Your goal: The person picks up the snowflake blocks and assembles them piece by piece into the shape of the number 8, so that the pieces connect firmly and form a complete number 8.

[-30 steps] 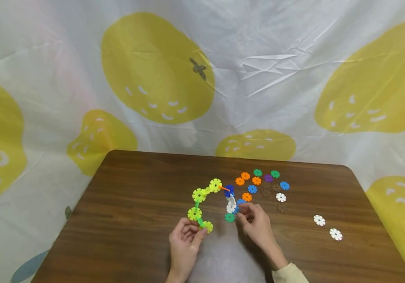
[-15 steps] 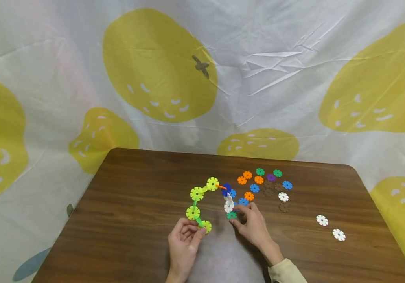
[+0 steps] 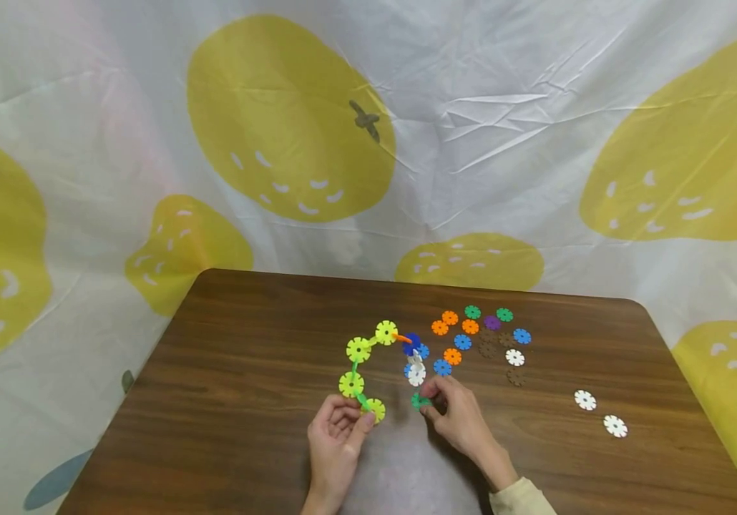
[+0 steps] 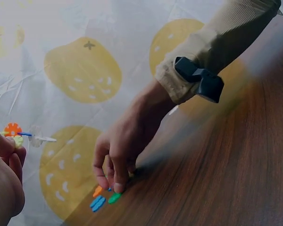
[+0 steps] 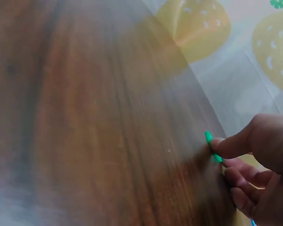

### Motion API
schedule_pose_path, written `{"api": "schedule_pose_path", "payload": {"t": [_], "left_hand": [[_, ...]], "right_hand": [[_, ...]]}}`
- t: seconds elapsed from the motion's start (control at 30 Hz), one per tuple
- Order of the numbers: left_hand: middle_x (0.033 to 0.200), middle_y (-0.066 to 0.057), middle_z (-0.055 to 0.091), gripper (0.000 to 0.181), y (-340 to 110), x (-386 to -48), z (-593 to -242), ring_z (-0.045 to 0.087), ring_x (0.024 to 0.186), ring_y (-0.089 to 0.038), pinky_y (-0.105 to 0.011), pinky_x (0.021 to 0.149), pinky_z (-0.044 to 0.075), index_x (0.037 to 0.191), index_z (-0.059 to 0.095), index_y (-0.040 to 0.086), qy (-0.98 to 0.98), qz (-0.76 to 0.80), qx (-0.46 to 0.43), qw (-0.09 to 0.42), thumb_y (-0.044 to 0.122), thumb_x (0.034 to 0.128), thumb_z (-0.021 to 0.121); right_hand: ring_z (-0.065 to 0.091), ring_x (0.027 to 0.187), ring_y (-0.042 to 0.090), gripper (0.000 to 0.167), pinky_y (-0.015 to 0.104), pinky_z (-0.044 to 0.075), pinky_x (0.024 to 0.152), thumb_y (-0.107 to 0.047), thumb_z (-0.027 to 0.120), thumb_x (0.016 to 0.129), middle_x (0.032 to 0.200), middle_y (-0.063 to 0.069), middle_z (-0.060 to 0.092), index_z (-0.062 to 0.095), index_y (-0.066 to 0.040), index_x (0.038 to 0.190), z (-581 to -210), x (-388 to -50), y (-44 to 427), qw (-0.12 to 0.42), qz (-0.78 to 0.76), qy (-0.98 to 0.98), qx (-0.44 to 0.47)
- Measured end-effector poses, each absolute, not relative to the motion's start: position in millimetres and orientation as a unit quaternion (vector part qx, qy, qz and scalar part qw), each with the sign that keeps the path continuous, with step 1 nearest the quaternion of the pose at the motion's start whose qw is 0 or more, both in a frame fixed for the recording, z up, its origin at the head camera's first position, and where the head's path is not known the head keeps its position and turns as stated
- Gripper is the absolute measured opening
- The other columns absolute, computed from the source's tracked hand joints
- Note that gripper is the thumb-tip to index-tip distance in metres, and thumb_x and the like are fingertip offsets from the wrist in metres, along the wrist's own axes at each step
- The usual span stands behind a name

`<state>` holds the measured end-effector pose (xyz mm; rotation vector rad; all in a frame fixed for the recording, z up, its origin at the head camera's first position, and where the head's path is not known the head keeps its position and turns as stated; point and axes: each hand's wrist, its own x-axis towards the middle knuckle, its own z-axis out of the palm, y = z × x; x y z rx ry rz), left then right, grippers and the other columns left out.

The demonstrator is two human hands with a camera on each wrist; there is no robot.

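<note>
While the left hand [image 3: 336, 442] pinches the chain [image 3: 353, 352] at its near end, the right hand [image 3: 463, 416], at the blue discs [image 3: 439, 365] one second ago, now pinches the green disc [image 3: 417, 402] by its edge; this piece appears singled out for handling. It is partly covered, and whether it clears the table [image 3: 246, 400] cannot be told. Beyond, the chain's white disc [image 3: 416, 378] partly hides a blue one. Farther off, brown discs [image 3: 486, 352] barely show against the wood.

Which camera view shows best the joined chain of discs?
Head: it frames nearly the whole chain. Left wrist: only some pieces, near the left edge. Right wrist: perhaps one green piece, at a corner.
</note>
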<state>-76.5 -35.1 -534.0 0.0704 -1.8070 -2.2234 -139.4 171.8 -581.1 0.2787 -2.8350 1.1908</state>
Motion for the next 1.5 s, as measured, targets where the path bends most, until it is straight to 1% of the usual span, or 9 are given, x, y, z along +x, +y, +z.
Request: {"api": "schedule_pose_path", "payload": {"t": [0.17, 0.3, 0.4, 0.5, 0.7, 1.03, 1.2, 1.33, 1.5], "left_hand": [[0.079, 0.003, 0.064, 0.024, -34.8, -77.3, -534.9, 0.064, 0.071, -0.006, -0.018, 0.065, 0.057, 0.097, 0.056, -0.016, -0.621, -0.771, 0.021, 0.14, -0.013, 0.0804, 0.073], [0.079, 0.004, 0.064, 0.023, -33.6, -77.0, -536.2, 0.064, 0.071, -0.005, -0.018, 0.065, 0.057, 0.097, 0.056, -0.017, -0.618, -0.773, 0.019, 0.141, -0.013, 0.0804, 0.073], [0.079, 0.005, 0.064, 0.024, -32.9, -76.6, -536.1, 0.064, 0.071, -0.005, -0.017, 0.065, 0.057, 0.097, 0.056, -0.017, -0.615, -0.775, 0.018, 0.141, -0.014, 0.0803, 0.072], [0.079, 0.005, 0.064, 0.024, -32.6, -76.3, -535.7, 0.064, 0.072, -0.005, -0.017, 0.065, 0.057, 0.098, 0.055, -0.018, -0.611, -0.779, 0.018, 0.139, -0.014, 0.0802, 0.072], [0.081, 0.004, 0.065, 0.025, -32.3, -75.8, -534.5, 0.065, 0.073, -0.006, -0.018, 0.067, 0.058, 0.099, 0.055, -0.019, -0.605, -0.784, 0.018, 0.135, -0.013, 0.0817, 0.071], [0.085, 0.001, 0.067, 0.021, -29.0, -74.6, -533.0, 0.066, 0.073, -0.007, -0.019, 0.065, 0.06, 0.093, 0.054, -0.02, -0.585, -0.795, -0.018, 0.161, -0.018, 0.0796, 0.07], [0.083, 0.003, 0.067, 0.019, -25.9, -73.4, -531.7, 0.067, 0.072, -0.006, -0.018, 0.064, 0.06, 0.088, 0.054, -0.019, -0.584, -0.789, -0.043, 0.184, -0.022, 0.0773, 0.069], [0.082, 0.002, 0.068, 0.018, -23.8, -72.7, -528.7, 0.069, 0.073, -0.006, -0.019, 0.064, 0.06, 0.084, 0.054, -0.018, -0.582, -0.787, -0.055, 0.195, -0.022, 0.0759, 0.07], [0.081, 0.002, 0.068, 0.019, -22.1, -71.8, -525.7, 0.07, 0.073, -0.007, -0.02, 0.064, 0.06, 0.081, 0.054, -0.019, -0.577, -0.792, -0.055, 0.191, -0.022, 0.0739, 0.071]], "right_hand": [[0.057, 0.081, 0.013, 0.03, 0.026, 0.053, 0.076, 0.002, 0.084, 0.075, 0.087, -0.002, 0.062, 0.072, -0.012, 0.099, -580.0, -135.6, 170.3, 0.015, 0.381, -0.919, 0.103], [0.053, 0.081, 0.012, 0.026, 0.025, 0.051, 0.075, 0.0, 0.084, 0.075, 0.086, -0.001, 0.058, 0.069, -0.012, 0.092, -577.6, -134.0, 169.3, -0.007, 0.363, -0.925, 0.114], [0.058, 0.078, 0.01, 0.025, 0.022, 0.054, 0.072, 0.001, 0.083, 0.077, 0.085, -0.003, 0.063, 0.066, -0.015, 0.087, -576.3, -128.6, 168.1, -0.003, 0.385, -0.913, 0.135], [0.066, 0.076, 0.008, 0.021, 0.021, 0.059, 0.07, 0.002, 0.08, 0.082, 0.085, -0.002, 0.072, 0.07, -0.014, 0.089, -570.8, -118.8, 163.9, 0.018, 0.441, -0.881, 0.169], [0.075, 0.077, 0.015, 0.014, 0.025, 0.062, 0.072, -0.001, 0.076, 0.088, 0.092, 0.003, 0.079, 0.076, -0.007, 0.101, -542.4, -98.4, 148.1, 0.105, 0.529, -0.808, 0.237], [0.075, 0.079, 0.016, 0.029, 0.016, 0.058, 0.079, 0.012, 0.079, 0.076, 0.091, 0.006, 0.078, 0.077, -0.007, 0.098, -518.5, -86.3, 138.3, 0.288, 0.471, -0.775, 0.307], [0.073, 0.078, 0.017, 0.006, 0.016, 0.058, 0.081, -0.005, 0.073, 0.091, 0.09, 0.006, 0.076, 0.076, -0.005, 0.096, -520.2, -87.5, 136.3, 0.353, 0.44, -0.758, 0.329], [0.073, 0.075, 0.018, 0.017, 0.017, 0.058, 0.079, -0.015, 0.066, 0.099, 0.087, 0.008, 0.075, 0.075, -0.002, 0.093, -521.4, -87.9, 134.7, 0.389, 0.433, -0.74, 0.337], [0.073, 0.073, 0.02, 0.018, 0.017, 0.059, 0.076, -0.011, 0.065, 0.099, 0.084, 0.012, 0.075, 0.075, 0.001, 0.092, -522.3, -86.3, 132.3, 0.414, 0.437, -0.715, 0.355]]}}
